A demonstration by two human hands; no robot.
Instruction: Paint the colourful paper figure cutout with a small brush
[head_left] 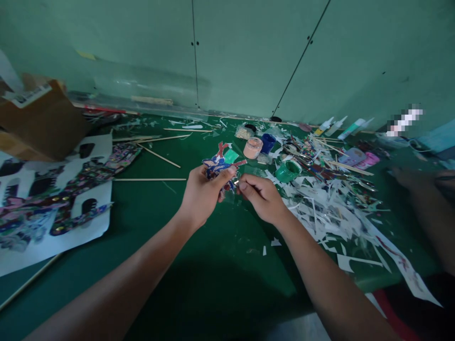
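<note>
My left hand (pixel 203 192) grips a painted paper cut-out (pixel 217 166) in blue, white, red and green, thumb on top and fingers beneath. Close by its right edge, my right hand (pixel 261 195) is closed in a pinch. A small bright spot shows at those fingertips, but I cannot make out what they hold. Just beyond the hands stand open paint jars: a peach one (pixel 252 148), a dark blue one (pixel 268 143) and a green one (pixel 288 171).
White paper scraps (pixel 320 213) heap up on the right of the green table (pixel 220 265). Thin wooden sticks (pixel 152 180) lie at left, near painted cut-outs (pixel 88 184) on white sheets and a cardboard box (pixel 40 121). Glue bottles (pixel 350 129) lean behind. Another person's arm (pixel 424 199) rests at far right.
</note>
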